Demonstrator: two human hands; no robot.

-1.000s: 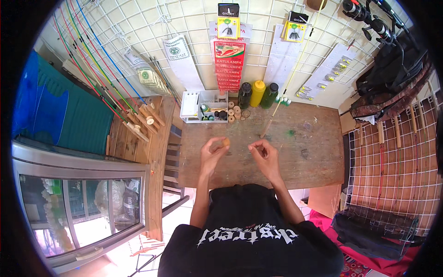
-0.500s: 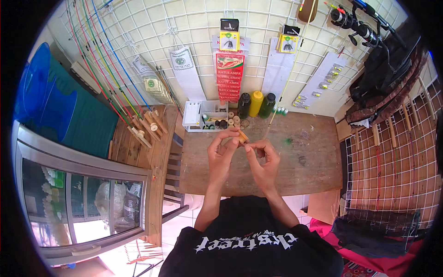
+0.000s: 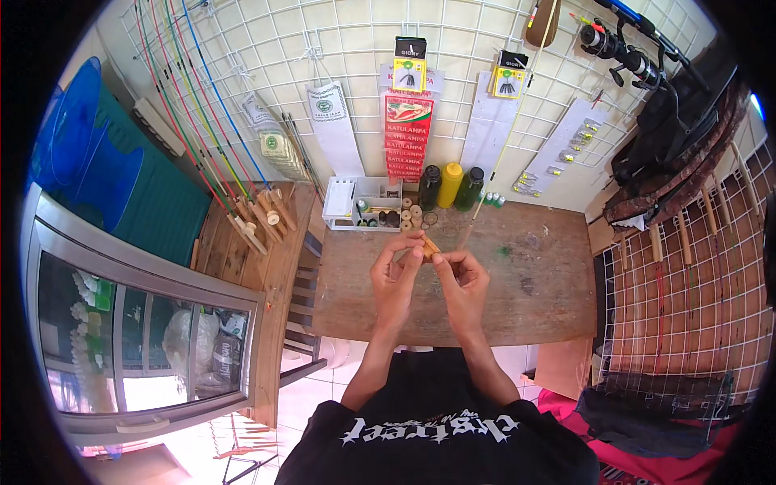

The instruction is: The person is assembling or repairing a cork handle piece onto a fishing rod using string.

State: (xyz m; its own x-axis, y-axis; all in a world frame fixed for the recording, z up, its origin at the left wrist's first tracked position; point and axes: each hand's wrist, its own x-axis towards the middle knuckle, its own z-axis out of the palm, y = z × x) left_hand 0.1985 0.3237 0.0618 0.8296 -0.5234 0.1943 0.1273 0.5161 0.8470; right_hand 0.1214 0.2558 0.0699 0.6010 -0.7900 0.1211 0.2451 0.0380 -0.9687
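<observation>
Between my two hands, over the middle of the wooden table (image 3: 364, 307), is a small orange-brown piece (image 3: 430, 244) that looks like wood; its exact kind is too small to tell. My left hand (image 3: 396, 279) pinches it between thumb and fingers from the left. The fingertips of my right hand (image 3: 465, 287) close on its lower right end, partly hiding it. Just beyond my hands, a thin yellow fishing rod (image 3: 503, 153) leans up from the tabletop against the wall grid.
A white organizer tray (image 3: 343, 220) with small bottles stands at the back left of the table, beside stacked cork rings (image 3: 415, 214). Two dark bottles flank a yellow bottle (image 3: 449, 186). Fishing rods (image 3: 194, 121) stand at left; a glass-fronted cabinet (image 3: 145, 347) is nearer.
Both hands have shifted slightly right and nearer to me with the orange-brown piece. It is tilted a little differently, and my right fingertips sit closer to it.
</observation>
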